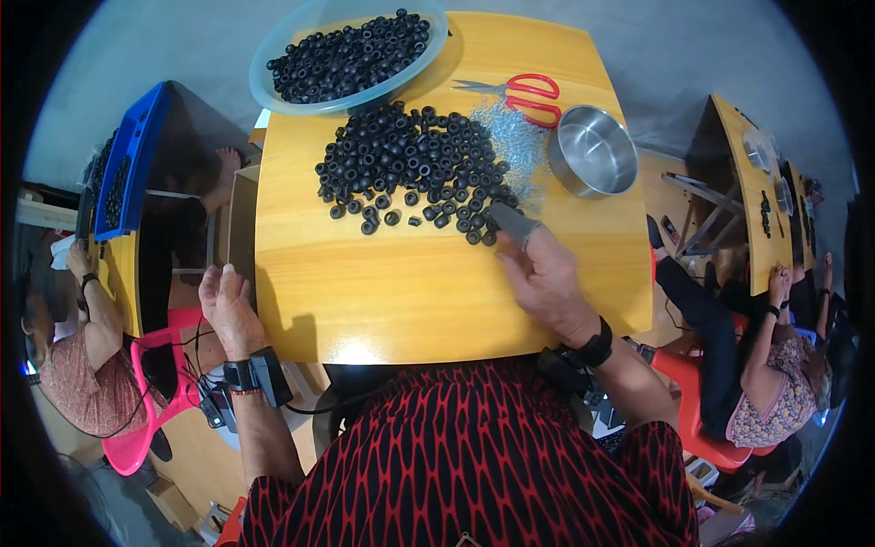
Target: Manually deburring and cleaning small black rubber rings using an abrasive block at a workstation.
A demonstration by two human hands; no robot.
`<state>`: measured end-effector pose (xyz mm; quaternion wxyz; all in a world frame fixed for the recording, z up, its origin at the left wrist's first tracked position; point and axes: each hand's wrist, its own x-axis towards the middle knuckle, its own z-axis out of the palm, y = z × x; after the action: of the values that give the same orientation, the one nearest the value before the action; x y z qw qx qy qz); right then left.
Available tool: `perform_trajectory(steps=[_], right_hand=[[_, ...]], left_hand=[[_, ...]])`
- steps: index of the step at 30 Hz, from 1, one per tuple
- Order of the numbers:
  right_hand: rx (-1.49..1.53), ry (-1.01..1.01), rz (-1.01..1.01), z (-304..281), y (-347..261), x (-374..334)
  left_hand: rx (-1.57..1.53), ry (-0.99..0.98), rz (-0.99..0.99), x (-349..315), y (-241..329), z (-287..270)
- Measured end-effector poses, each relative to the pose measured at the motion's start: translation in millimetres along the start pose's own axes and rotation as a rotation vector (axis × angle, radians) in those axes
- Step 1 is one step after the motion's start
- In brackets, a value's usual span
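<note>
My right hand [551, 287] is over the right half of the yellow table, thumb apart from the index finger. A grey tapered cover [513, 222] sits at its index fingertip, beside the lower right edge of a heap of small black ring-like pieces [410, 155]; whether it is worn or held I cannot tell. At the table's left edge my left hand [230, 310] hangs beside an open cardboard box [242, 219], fingers slightly curled and apart, with nothing visible in them. Small silvery pieces [515, 146] lie scattered right of the black heap.
A translucent bowl [260, 77] of black pieces stands at the table's far left. Red-handled scissors [533, 88] and a round metal bowl [592, 150] are at the far right. People sit at tables on both sides, with a blue tray [137, 173] on the left one.
</note>
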<state>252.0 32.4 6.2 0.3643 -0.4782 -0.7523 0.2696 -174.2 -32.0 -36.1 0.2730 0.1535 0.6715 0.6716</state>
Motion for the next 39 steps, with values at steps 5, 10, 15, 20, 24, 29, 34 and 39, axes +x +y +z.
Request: perform_trajectory(steps=[5, 10, 15, 20, 24, 29, 34, 39], right_hand=[[-0.152, -0.036, -0.156, 5, 4, 7], [-0.234, -0.075, -0.253, 4, 1, 9], [-0.229, -0.082, -0.266, 0, -9, -1], [-0.17, -0.062, -0.322, 5, -8, -7], [-0.109, -0.01, -0.268, 7, -5, -6], [0.004, 0.008, -0.133, 11, -7, -14], [0.206, -0.056, -0.009, 12, -15, -16], [0.129, -0.059, -0.003, -15, -1, -17]], left_hand=[[0.03, -0.012, 0.07, -9, -3, 7], [0.18, -0.091, 0.281, -57, 25, 47], [0.106, -0.461, 0.264, -101, 27, 79], [0.109, -0.866, -0.088, -141, 18, 100], [0.138, -0.987, -0.206, -156, 17, 122], [0.35, -1.08, -0.162, -171, 19, 150], [0.211, -1.154, -0.28, -174, 15, 166], [0.185, -1.037, -0.287, -173, 14, 159]])
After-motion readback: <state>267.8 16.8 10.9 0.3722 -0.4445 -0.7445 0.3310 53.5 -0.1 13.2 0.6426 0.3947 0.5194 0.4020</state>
